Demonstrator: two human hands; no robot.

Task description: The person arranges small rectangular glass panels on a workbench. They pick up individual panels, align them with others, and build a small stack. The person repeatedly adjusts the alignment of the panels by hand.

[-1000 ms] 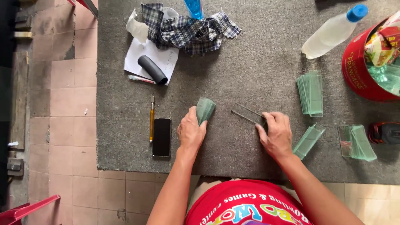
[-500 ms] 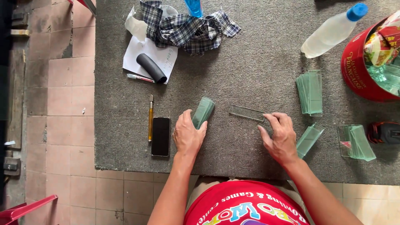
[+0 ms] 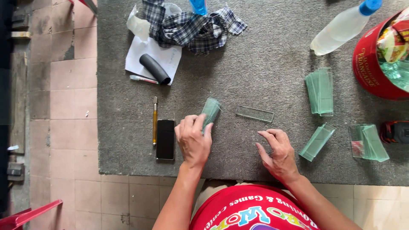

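Left hand [image 3: 194, 142] grips 1 stack of glass strips [image 3: 210, 110] | right hand [image 3: 277, 153] open, empty, on grey mat [image 3: 264, 55] | 1 loose glass strip [image 3: 254, 113] | 3 other glass stacks [image 3: 320, 90].

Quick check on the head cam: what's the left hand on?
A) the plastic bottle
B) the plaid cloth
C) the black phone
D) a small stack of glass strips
D: the left hand grips a small stack of glass strips on the grey mat; the black phone lies untouched beside it.
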